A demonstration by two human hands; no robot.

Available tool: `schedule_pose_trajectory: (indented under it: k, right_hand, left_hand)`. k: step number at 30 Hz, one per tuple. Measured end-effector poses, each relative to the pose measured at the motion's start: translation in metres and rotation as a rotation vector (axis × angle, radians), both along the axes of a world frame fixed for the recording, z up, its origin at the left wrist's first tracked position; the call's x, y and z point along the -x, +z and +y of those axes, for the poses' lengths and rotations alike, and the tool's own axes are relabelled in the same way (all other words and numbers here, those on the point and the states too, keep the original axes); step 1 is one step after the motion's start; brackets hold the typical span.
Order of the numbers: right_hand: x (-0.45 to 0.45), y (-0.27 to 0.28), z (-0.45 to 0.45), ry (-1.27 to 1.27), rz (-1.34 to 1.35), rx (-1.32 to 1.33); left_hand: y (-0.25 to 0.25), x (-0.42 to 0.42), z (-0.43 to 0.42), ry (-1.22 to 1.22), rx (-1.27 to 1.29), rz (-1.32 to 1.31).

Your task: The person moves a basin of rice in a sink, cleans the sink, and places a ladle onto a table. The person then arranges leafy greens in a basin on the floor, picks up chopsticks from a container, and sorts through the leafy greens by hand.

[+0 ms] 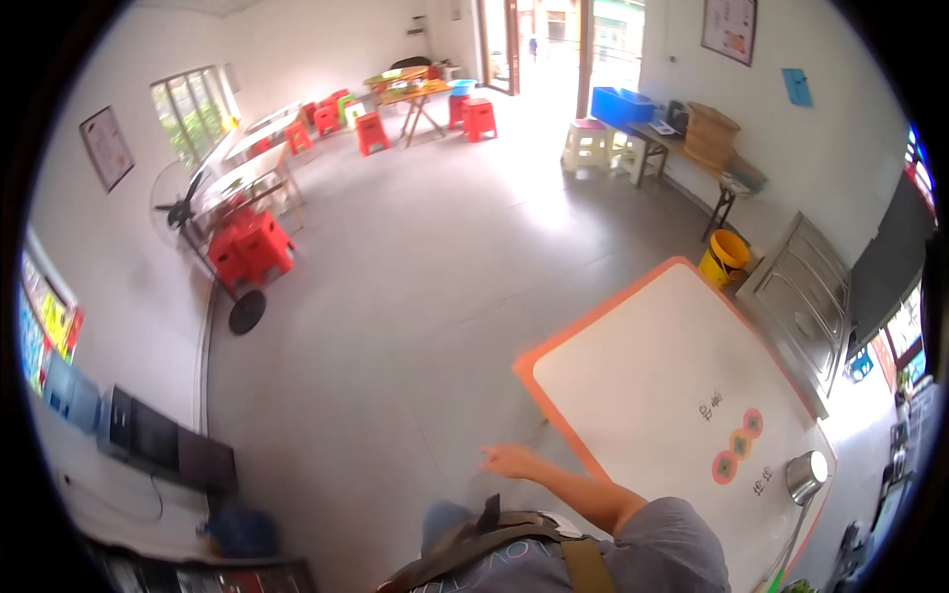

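Note:
My right hand (510, 461) reaches across in front of my body, its small, slightly blurred fingers pointing left and somewhat apart. Nothing shows in it. It hangs over the grey floor, just off the near left side of a white table (623, 385) with an orange border, and I see no contact between them. On that table stands a shiny metal cup-shaped vessel (803, 478), with a thin long rod below it. Several round flower-like prints and dark characters mark the tabletop. My left hand is out of view.
A metal panel (806, 296) and a yellow bucket (725, 259) stand beyond the table. At left are a standing fan (180, 211), red stools (252, 245) and a dark cabinet-like appliance (168, 440). A side table with a blue crate (621, 106) lines the right wall.

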State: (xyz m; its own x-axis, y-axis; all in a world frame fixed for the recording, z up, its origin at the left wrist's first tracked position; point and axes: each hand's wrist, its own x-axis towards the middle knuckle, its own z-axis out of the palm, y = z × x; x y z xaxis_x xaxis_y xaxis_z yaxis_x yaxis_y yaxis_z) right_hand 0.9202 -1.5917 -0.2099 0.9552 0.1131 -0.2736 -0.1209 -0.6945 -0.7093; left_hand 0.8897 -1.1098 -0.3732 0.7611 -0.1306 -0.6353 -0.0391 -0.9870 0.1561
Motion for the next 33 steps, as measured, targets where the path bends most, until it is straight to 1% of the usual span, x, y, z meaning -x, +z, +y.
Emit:
schedule_pose_trajectory:
  k: [2,5,6,8,11,12,14,15,16,17,18,19,20,21,22,24,25,26,28,29,30,31,33]
  right_hand:
    - [-0.07,0.012,-0.008,-0.091,-0.071,-0.025]
    - [-0.147,0.008,-0.037,-0.237,-0.246,-0.079]
    - [-0.168,0.003,-0.051,-0.31,-0.195,-0.116]
    - [-0.195,-0.008,-0.075,-0.453,-0.092,-0.206]
    - [-0.218,-0.054,-0.127,-0.574,-0.104,-0.06]
    - [-0.22,-0.055,-0.146,-0.684,-0.129,-0.101]
    - [-0.212,-0.053,-0.164,-0.899,-0.17,-0.204]
    - [-0.21,-0.047,-0.176,-0.989,-0.115,-0.144]
    - [-0.208,-0.039,-0.191,-1.078,-0.065,-0.081]
    - [-0.204,-0.032,-0.202,-1.179,-0.042,-0.07]
    - [-0.201,-0.029,-0.215,-1.277,-0.021,-0.058]
    - [-0.203,-0.029,-0.233,-1.331,0.011,-0.066]
    - [-0.203,-0.03,-0.251,-1.381,0.048,-0.074]
    - [-0.205,-0.033,-0.267,-1.424,0.093,-0.085]
    - [-0.208,-0.041,-0.284,-1.412,0.07,-0.038]
    - [-0.231,-0.049,-0.347,-1.386,-0.012,0.074]
    - [-0.246,-0.05,-0.375,-1.326,0.001,0.075]
    - [-0.272,-0.036,-0.413,-1.266,0.009,0.076]
    - [-0.323,-0.012,-0.484,-1.151,0.03,0.084]
    - [-0.35,-0.004,-0.519,-1.098,0.041,0.09]
    - [-0.374,0.015,-0.551,-1.077,-0.014,0.1]
    - [-0.393,0.03,-0.584,-1.056,-0.069,0.112]
    - [-0.421,0.022,-0.658,-1.052,-0.164,0.181]
  left_hand:
    - [0.007,-0.063,-0.045,-0.052,0.013,0.019]
    - [0.002,-0.169,-0.093,-0.141,0.022,0.019]
    - [0.0,-0.207,-0.102,-0.181,0.016,0.014]
    - [0.014,-0.292,-0.117,-0.252,0.004,-0.013]
    - [0.02,-0.437,-0.125,-0.384,-0.066,-0.099]
    - [0.023,-0.493,-0.133,-0.409,-0.085,-0.141]
    - [0.025,-0.599,-0.171,-0.333,-0.078,-0.202]
    - [0.022,-0.65,-0.206,-0.194,0.006,-0.211]
    - [0.021,-0.699,-0.25,0.006,0.164,-0.203]
    - [0.027,-0.739,-0.305,0.219,0.385,-0.161]
    - [0.032,-0.772,-0.366,0.353,0.586,-0.125]
    - [0.04,-0.796,-0.427,0.396,0.73,-0.106]
    - [0.063,-0.793,-0.502,0.366,0.815,-0.124]
    - [0.074,-0.79,-0.55,0.342,0.894,-0.14]
    - [0.061,-0.798,-0.572,0.198,0.877,-0.2]
    - [0.005,-0.816,-0.634,-0.093,0.87,-0.327]
    - [-0.016,-0.818,-0.644,-0.244,0.806,-0.372]
    - [-0.027,-0.815,-0.648,-0.458,0.607,-0.394]
    - [-0.042,-0.809,-0.658,-0.909,0.257,-0.488]
    - [-0.034,-0.796,-0.656,-1.009,0.29,-0.53]
    - [-0.031,-0.788,-0.66,-1.107,0.326,-0.572]
    - [-0.028,-0.787,-0.667,-1.262,0.184,-0.422]
    - [-0.026,-0.786,-0.7,-1.058,0.085,-0.151]
